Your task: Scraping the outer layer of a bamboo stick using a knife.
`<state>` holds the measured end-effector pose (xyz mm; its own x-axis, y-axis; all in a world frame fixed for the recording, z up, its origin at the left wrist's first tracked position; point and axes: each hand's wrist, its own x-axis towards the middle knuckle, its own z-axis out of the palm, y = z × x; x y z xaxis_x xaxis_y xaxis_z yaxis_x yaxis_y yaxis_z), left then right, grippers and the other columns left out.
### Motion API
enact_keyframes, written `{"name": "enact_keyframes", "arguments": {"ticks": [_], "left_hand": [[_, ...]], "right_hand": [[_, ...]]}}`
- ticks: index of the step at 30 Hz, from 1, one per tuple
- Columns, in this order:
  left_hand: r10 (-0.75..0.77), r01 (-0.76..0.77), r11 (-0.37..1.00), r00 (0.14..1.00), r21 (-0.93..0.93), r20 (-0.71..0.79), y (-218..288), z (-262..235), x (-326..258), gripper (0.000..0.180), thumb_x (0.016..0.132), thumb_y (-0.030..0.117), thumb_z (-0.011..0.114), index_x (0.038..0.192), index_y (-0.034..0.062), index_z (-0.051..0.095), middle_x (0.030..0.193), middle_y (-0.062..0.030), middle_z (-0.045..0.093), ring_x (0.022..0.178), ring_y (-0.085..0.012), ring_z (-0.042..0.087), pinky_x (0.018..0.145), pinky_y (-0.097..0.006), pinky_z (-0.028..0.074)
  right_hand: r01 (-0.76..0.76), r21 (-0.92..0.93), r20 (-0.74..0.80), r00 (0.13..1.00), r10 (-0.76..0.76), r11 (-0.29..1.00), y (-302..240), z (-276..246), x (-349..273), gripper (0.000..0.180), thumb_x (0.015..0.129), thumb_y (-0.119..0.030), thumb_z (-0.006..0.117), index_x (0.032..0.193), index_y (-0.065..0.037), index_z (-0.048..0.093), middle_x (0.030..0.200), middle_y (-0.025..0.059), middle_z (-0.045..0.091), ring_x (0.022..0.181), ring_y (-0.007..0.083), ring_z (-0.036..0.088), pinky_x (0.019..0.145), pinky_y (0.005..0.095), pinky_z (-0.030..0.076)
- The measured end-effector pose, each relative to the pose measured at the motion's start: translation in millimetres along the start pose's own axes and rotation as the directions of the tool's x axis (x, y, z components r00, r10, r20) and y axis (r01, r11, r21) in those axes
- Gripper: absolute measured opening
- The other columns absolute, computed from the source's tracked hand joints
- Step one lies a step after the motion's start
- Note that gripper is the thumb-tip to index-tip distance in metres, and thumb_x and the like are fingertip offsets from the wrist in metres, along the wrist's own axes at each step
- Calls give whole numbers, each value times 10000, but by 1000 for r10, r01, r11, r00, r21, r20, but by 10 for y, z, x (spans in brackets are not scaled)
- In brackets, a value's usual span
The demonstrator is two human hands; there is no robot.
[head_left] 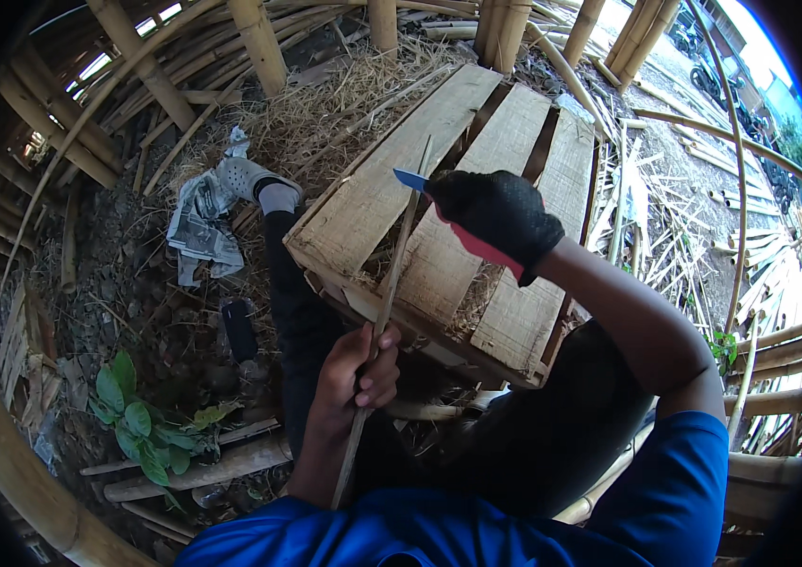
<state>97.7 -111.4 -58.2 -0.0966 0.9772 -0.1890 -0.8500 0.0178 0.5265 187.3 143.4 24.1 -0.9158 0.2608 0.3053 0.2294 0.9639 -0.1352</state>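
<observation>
My bare left hand (356, 370) is wrapped round a long thin bamboo strip (388, 300), which slants up from my lap across an upturned slatted wooden crate (519, 227). In a black and red work glove, my right hand (495, 219) grips a knife, its handle hidden in the fist. The short bluish knife blade (409, 180) lies against the strip near its upper end; I cannot tell whether it cuts in. Both hands are over or at the near side of the crate, between my legs.
Crumpled newspaper (204, 230) lies by my shoe (248, 177) on the left. A dark oblong object (238, 329) and a green leafy plant (141, 420) are lower left. Upright bamboo poles (257, 42) stand at the back, with shavings and split bamboo (684, 231) at right.
</observation>
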Motion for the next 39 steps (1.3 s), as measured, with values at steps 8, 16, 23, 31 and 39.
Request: {"name": "enact_keyframes", "arguments": {"ticks": [8, 16, 23, 31, 39], "left_hand": [[-34, 38, 997, 998, -70, 60, -42, -51, 22, 356, 1064, 455, 472, 1006, 104, 464, 553, 78, 379, 378, -23, 358, 374, -205, 263], [-49, 58, 993, 995, -108, 84, -78, -69, 19, 325, 1101, 395, 377, 1023, 93, 468, 571, 65, 395, 381, -42, 379, 377, -210, 285], [-35, 34, 994, 999, 100, 12, -22, 18, -13, 447, 1048, 512, 483, 1036, 65, 485, 575, 45, 403, 402, -44, 376, 393, -211, 282], [19, -20, 943, 1000, 333, 7, -52, 137, -139, 466, 1076, 478, 424, 1088, 27, 539, 606, -13, 493, 438, -86, 445, 431, -227, 374], [138, 4, 637, 983, 771, -119, 213, -163, -225, 446, 1094, 395, 411, 1130, 8, 630, 779, -83, 691, 647, -134, 689, 556, -251, 517]], "right_hand": [[48, 110, -65, 997, -41, 993, 86, 87, 17, 213, 978, -311, 563, 977, -175, 726, 833, 96, 728, 737, 316, 719, 662, 428, 563], [-155, -6, -16, 988, 155, 988, 70, -51, 12, 166, 945, -273, 591, 986, -184, 725, 831, 87, 727, 716, 311, 717, 632, 422, 565], [123, 17, -74, 990, -122, 992, -228, -22, -169, 139, 903, -273, 674, 970, -162, 726, 793, 69, 697, 666, 286, 698, 584, 402, 544], [244, 184, -135, 966, -221, 952, -382, -66, -228, 183, 844, -261, 747, 976, -139, 714, 858, 67, 686, 738, 286, 697, 634, 405, 548], [273, 211, -109, 961, -254, 939, -295, 11, -278, 177, 857, -217, 715, 1021, -149, 713, 891, 57, 686, 768, 279, 698, 643, 395, 555]]}}
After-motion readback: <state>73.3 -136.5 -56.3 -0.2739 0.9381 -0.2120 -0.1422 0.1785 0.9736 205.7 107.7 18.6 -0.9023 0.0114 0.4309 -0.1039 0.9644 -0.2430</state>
